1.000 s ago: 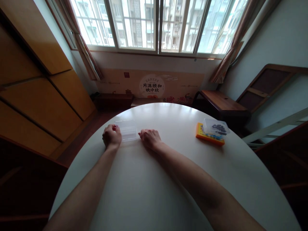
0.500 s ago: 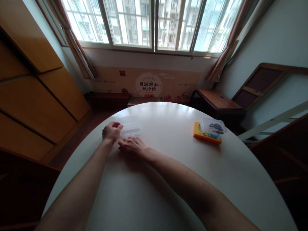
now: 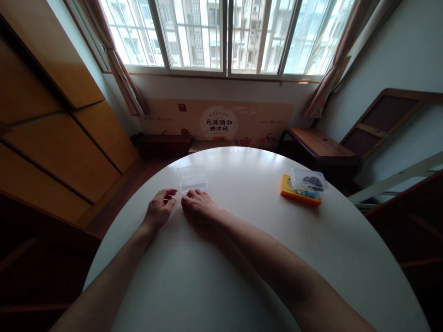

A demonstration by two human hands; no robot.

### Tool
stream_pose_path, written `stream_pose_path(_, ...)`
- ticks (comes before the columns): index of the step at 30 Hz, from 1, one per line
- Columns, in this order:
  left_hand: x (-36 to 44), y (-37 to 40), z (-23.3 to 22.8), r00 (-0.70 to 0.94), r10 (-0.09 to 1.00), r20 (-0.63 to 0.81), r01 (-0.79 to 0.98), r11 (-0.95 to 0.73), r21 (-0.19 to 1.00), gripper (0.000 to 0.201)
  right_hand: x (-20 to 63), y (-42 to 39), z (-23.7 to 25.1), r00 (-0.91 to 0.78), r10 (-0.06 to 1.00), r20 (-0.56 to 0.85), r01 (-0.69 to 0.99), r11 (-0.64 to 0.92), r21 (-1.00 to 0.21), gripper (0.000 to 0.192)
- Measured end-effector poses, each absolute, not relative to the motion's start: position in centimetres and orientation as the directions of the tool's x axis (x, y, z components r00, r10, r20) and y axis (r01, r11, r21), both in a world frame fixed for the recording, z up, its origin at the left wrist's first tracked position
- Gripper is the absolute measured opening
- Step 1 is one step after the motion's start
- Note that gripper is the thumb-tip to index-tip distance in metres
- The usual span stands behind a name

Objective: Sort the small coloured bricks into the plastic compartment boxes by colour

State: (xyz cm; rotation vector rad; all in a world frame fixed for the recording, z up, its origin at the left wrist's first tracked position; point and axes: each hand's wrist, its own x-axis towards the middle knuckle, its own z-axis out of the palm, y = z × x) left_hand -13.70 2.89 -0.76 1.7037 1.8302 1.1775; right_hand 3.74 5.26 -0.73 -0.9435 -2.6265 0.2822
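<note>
- The left hand [image 3: 159,210] lies on the desk [image 3: 242,258] at the far left, palm turned partly inward, fingers loosely curled and empty.
- The right hand [image 3: 199,206] rests palm down just right of it, fingers pointing far and left, holding nothing.
- The two hands sit close together, fingertips near each other but apart.
- Both bare forearms stretch from the near edge, the right one crossing leftward.
</note>
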Motion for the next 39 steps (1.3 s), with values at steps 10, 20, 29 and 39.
stream_pose_path(10, -12.3, 0.3, -0.6, -0.088, 0.953, 0.288, 0.748, -0.128, 0.652, 0.043, 13.0, 0.4, -1.2, -0.381, 0.849, 0.366, 0.336, 0.496, -0.801, 0.041)
stream_pose_path(20, -8.4, -0.9, -0.1, 0.605, 0.759, 0.241, 0.781, -0.624, 0.006, 0.054, 32.7, -3.4, 2.0, -0.007, 0.639, 0.769, 0.717, 0.539, -0.441, 0.024)
stream_pose_path(29, -5.7, -0.8, 0.5, 0.596, 0.803, 0.004, 0.802, -0.596, -0.038, 0.072, 41.9, 1.5, 2.4, -0.007, 0.820, 0.573, 0.823, 0.330, -0.462, 0.089)
stream_pose_path(39, -5.0, -2.0, 1.3, 0.580, 0.783, 0.227, 0.812, -0.578, -0.082, 0.070, 40.9, 0.5, 3.1, 0.003, 0.795, 0.606, 0.750, 0.399, -0.527, 0.070)
